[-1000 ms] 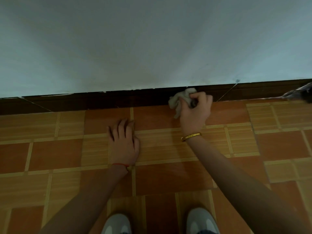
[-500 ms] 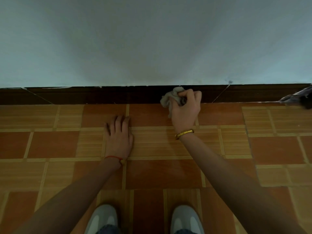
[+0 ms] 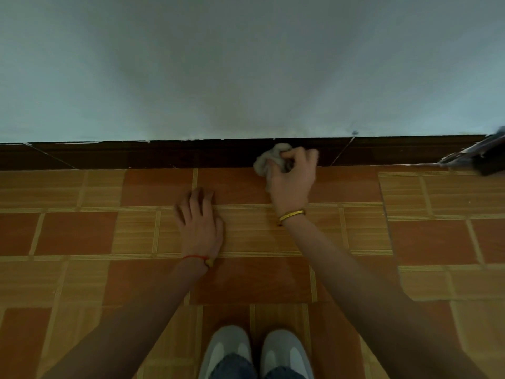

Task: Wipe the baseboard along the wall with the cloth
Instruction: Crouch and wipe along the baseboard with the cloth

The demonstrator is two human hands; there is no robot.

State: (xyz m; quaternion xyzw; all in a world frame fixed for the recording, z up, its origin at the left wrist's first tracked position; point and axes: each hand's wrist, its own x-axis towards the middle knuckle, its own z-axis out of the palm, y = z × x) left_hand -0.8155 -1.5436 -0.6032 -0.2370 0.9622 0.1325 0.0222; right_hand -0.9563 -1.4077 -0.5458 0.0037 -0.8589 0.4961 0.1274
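Grey cloth [image 3: 269, 160], bunched into a wad, sits clenched in the curled fingers [image 3: 299, 157] of the right hand [image 3: 293, 177], which presses it against the dark baseboard [image 3: 164, 154] where wall [image 3: 246, 64] meets tiled floor [image 3: 355, 242]. Most of the wad bulges out to the left of the knuckles, touching the board's face near its lower half. A gold bangle [image 3: 291, 215] circles that wrist. The left hand [image 3: 199, 225] lies flat on the tiles, fingers spread and holding nothing, apparently bracing the crouched person, whose pale shoes [image 3: 255, 351] show at the bottom edge. Further out, the board runs across the whole view; thin pale lines cross it at left and just right of the cloth, and flecks of pale paint mark its top edge. A dark object [image 3: 486, 157] at far right rests against the board; what it is cannot be told. The wipe appears to be under way, with long stretches of board on either side. To do it well, the cloth should probably stay firmly against the board, cover its top lip as well as its face, and travel in steady overlapping passes, with the bracing hand shifting along as reach runs out.
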